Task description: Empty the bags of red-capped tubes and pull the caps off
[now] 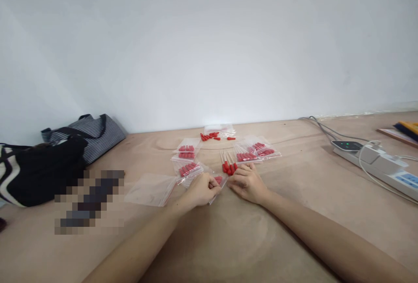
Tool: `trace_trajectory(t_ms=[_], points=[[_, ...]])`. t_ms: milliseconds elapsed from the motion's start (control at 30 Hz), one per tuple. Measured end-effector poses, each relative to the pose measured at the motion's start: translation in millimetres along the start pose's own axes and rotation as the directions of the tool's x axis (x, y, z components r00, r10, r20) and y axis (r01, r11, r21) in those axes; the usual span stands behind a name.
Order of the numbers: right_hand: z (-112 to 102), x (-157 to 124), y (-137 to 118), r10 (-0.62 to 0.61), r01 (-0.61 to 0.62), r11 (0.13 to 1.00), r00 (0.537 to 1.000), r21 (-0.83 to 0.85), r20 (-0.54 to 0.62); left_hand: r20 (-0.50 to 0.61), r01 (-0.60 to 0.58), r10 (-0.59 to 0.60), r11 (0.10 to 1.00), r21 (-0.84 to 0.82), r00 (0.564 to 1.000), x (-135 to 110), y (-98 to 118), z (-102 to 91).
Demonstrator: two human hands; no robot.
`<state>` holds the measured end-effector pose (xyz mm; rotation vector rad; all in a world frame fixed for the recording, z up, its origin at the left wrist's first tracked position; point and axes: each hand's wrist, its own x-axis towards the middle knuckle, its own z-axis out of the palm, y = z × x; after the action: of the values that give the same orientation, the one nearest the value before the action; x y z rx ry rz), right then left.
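Observation:
My left hand (203, 188) is closed on a small clear zip bag (223, 184) with red pieces (218, 180) inside, partly hidden by my fingers. My right hand (248, 183) rests on the table just right of that bag, fingers curled and pressed together; whatever its fingertips pinch, if anything, is hidden. Right beyond it lie several loose pale thin sticks with red ends (230, 168), sticks pointing away from me. A filled zip bag (188, 169) is just past my left hand, and an unfilled-looking clear zip bag (150, 190) lies flat to its left.
More bags of red-ended pieces lie at left (186, 151) and right (247, 156). Several loose red pieces (209, 136) sit near the wall beside clear plastic (219, 129). A striped bag (101, 137) and black bag (42, 172) stand left; a power strip (385, 163) with cables lies right.

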<state>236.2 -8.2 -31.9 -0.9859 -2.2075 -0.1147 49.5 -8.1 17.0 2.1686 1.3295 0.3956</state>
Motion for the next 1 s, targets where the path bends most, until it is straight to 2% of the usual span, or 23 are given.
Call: trace_trajectory(t_ms=[167,367,500,733,1000], points=[[2.7,4.6,-5.5,-0.083,0.083,0.996,0.996,-0.009,0.009,0.011,0.071,-0.070,0.982,-0.173,0.997,-1.7,-12.8,-0.4],[6.0,12.2,-10.9,-0.097,0.097,0.994,0.995,-0.042,-0.008,-0.098,0.101,-0.127,0.967,-0.236,0.987,1.1,-22.4,8.0],[7.1,14.3,-10.0,-0.142,0.139,0.988,0.989,-0.062,-0.035,-0.151,0.096,-0.133,0.968,-0.234,0.980,4.2,-26.0,11.3],[8.9,19.4,-14.8,-0.261,0.257,0.957,0.965,-0.133,-0.009,-0.157,0.114,-0.157,0.960,-0.255,0.975,5.2,-24.8,11.2],[9.8,18.4,-11.8,-0.368,0.338,0.917,0.922,-0.212,-0.122,-0.168,0.108,-0.154,0.961,-0.256,0.974,4.3,-26.5,12.5]])
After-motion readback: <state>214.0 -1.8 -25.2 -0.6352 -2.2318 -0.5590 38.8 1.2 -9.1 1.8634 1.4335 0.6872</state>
